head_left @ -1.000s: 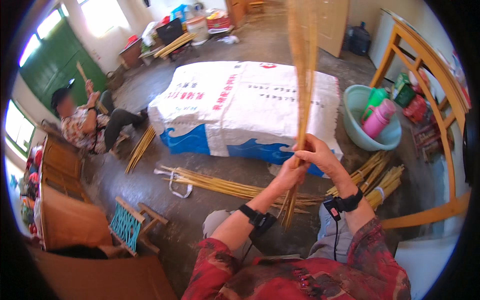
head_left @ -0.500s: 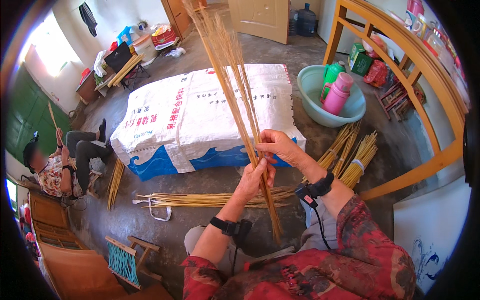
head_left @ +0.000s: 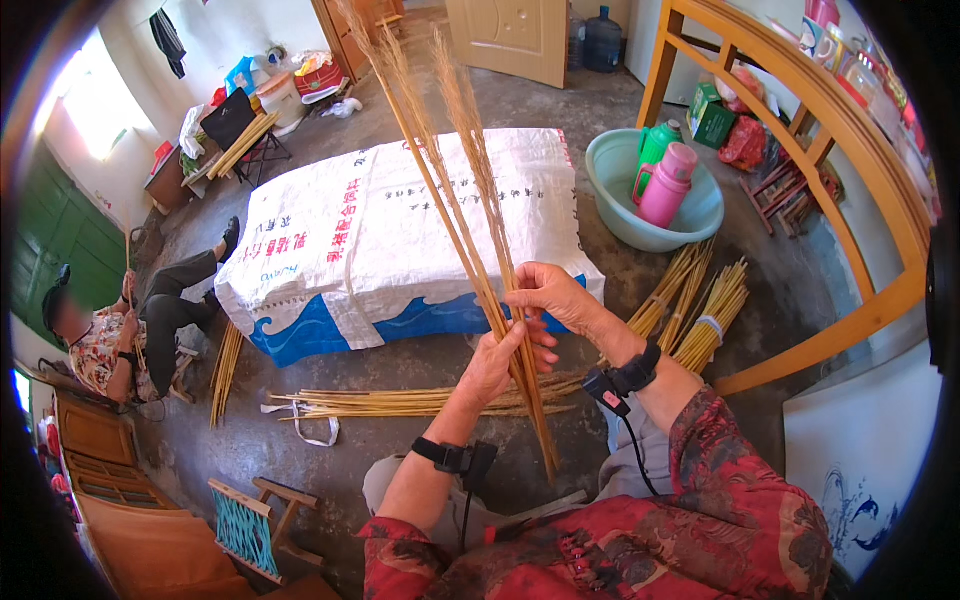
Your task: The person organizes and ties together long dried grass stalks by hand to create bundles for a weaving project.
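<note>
Dry plumed stalks [head_left: 484, 288] grasped in both hands [head_left: 490, 368], plumes [head_left: 459, 95] above, lower ends [head_left: 543, 440] slanting below

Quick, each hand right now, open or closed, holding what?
Left hand: closed around plumed stalks.
Right hand: partly closed, pinching the plumed stalks just above the left.

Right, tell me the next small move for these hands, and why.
I'd probably have the right hand ease the plumed stalks closer together: the left hand grips them low, where they converge, while the right pinches higher up and the feathery tops splay into separate groups.
</note>
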A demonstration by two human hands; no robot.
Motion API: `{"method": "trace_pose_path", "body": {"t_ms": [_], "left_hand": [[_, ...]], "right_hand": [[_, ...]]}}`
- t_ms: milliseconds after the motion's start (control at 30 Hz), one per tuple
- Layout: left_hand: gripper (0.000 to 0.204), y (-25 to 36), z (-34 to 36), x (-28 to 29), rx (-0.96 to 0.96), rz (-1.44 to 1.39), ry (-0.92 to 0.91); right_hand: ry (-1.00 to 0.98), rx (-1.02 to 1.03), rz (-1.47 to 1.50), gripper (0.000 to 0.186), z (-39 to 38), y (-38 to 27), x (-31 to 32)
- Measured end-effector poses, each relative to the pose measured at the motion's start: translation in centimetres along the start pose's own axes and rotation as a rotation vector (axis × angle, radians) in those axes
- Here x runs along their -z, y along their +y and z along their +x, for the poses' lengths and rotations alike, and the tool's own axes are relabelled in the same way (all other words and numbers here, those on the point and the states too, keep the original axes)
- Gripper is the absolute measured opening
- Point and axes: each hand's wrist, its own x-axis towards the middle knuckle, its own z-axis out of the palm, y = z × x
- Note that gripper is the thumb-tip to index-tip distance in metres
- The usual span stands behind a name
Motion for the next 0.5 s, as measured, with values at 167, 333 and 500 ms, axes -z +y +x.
{"method": "trace_pose_path", "body": {"t_ms": [167, 333, 500], "left_hand": [[0.034, 0.06, -0.26, 0.04, 0.022, -0.03, 0.025], [0.029, 0.07, -0.26, 0.53, 0.033, -0.015, 0.084], [0.026, 0.04, -0.12, 0.6, 0.003, 0.008, 0.105]], "right_hand": [[0.013, 0.031, -0.087, 0.018, 0.07, 0.36, -0.13], [0.016, 0.008, -0.189, 0.021, 0.02, 0.34, -0.42], [0.038, 0.031, -0.15, 0.026, 0.27, 0.88, -0.07]]}}
